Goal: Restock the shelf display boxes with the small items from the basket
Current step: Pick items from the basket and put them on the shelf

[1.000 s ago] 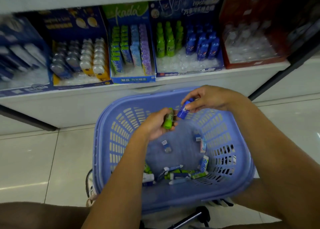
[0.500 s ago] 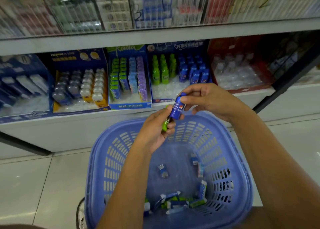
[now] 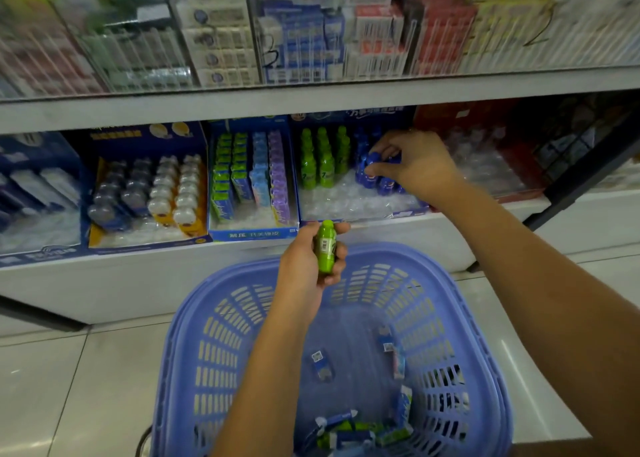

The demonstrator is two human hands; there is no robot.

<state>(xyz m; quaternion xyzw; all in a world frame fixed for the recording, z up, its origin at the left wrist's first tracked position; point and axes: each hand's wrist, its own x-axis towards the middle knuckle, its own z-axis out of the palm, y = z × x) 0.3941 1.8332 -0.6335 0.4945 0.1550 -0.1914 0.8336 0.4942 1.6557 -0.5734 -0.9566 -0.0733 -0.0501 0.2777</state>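
A blue plastic basket (image 3: 180, 359) sits below me with several small blue, green and white items (image 3: 349, 429) on its bottom. My left hand (image 3: 308, 266) grips a small green bottle-shaped item (image 3: 326, 247) upright above the basket's far rim. My right hand (image 3: 412, 164) reaches into the blue display box (image 3: 363, 211) on the lower shelf and pinches a small blue bottle-shaped item (image 3: 367, 171) among the other blue ones. Green bottle items (image 3: 320, 160) stand in the same box's left half.
Left of that box stand a box of green, blue and purple packs (image 3: 249, 179) and a box of rounded white items (image 3: 156, 193). A red box (image 3: 485, 159) sits to the right. The upper shelf (image 3: 311, 100) overhangs with stacked boxes. A dark post (image 3: 581, 186) slants at the right.
My right hand has carried the blue item from above the basket up into the display box. My left hand has stayed over the basket rim with the green item. The view tilted upward.
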